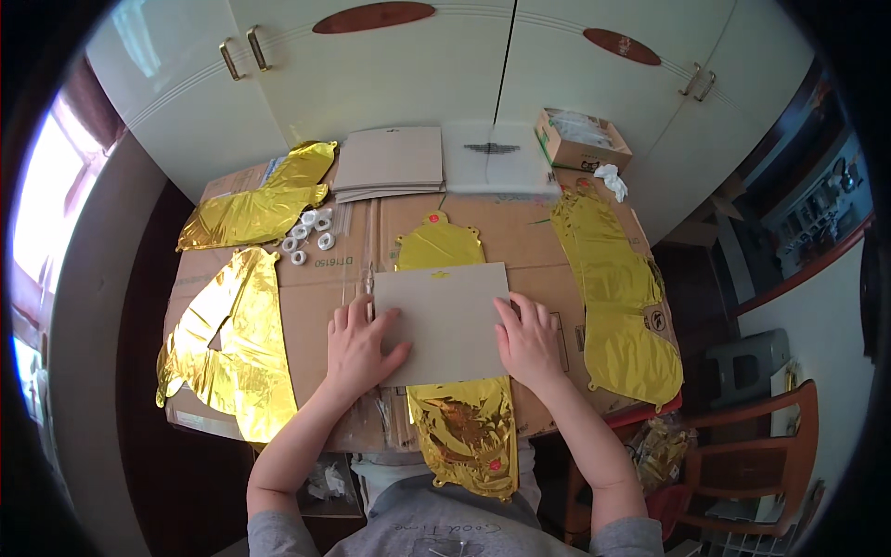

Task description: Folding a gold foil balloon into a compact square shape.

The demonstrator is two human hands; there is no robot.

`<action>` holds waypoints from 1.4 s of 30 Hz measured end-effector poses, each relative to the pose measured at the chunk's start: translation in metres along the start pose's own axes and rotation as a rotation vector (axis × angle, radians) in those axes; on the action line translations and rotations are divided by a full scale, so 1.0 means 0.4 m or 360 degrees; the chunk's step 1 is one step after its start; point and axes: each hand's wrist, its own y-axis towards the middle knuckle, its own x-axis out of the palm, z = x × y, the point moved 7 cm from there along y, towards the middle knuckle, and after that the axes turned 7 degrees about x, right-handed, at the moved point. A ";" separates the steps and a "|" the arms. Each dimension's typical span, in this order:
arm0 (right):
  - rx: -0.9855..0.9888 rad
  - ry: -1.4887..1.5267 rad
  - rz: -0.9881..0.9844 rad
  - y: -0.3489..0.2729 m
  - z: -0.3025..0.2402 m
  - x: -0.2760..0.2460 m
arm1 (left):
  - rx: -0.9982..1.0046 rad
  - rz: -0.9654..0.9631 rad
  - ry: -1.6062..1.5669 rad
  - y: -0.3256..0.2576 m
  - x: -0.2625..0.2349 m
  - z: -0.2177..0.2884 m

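A grey cardboard sheet [447,327] with a small hanger cutout at its top lies across the middle of a flat gold foil balloon [464,422]. The balloon's ends show beyond the sheet, and its near end hangs over the table edge towards my lap. At the sheet's left side, my left hand [360,345] grips the edge, thumb and forefinger on top. My right hand [527,342] holds the opposite edge with fingers bent and thumb on the sheet. Whatever part of the balloon lies under the sheet is hidden.
More gold foil balloons lie at the left [246,325], far left [255,213] and right [622,297]. White ribbon rolls [299,257], stacked cardboard sheets [390,158], a clear plastic stack [506,162] and an open box [580,139] sit farther back. A wooden chair [803,455] stands right.
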 end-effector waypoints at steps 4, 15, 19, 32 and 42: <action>-0.0011 0.0050 0.0008 0.001 0.001 -0.002 | 0.0285 0.0038 0.0046 0.009 0.001 0.019; -0.0240 0.0352 -0.0033 -0.001 -0.015 -0.029 | 0.0972 -0.0501 -0.0135 0.039 0.090 0.111; -0.0314 0.0266 -0.0109 0.002 -0.028 -0.025 | 0.0971 -0.0455 -0.0121 0.037 0.092 0.109; -0.0323 0.0089 -0.0220 -0.001 -0.032 -0.003 | 0.0971 -0.0423 -0.0132 0.048 0.091 0.106; -0.0339 0.0123 -0.0254 -0.006 -0.024 0.006 | 0.0983 -0.0376 -0.0099 0.053 0.089 0.108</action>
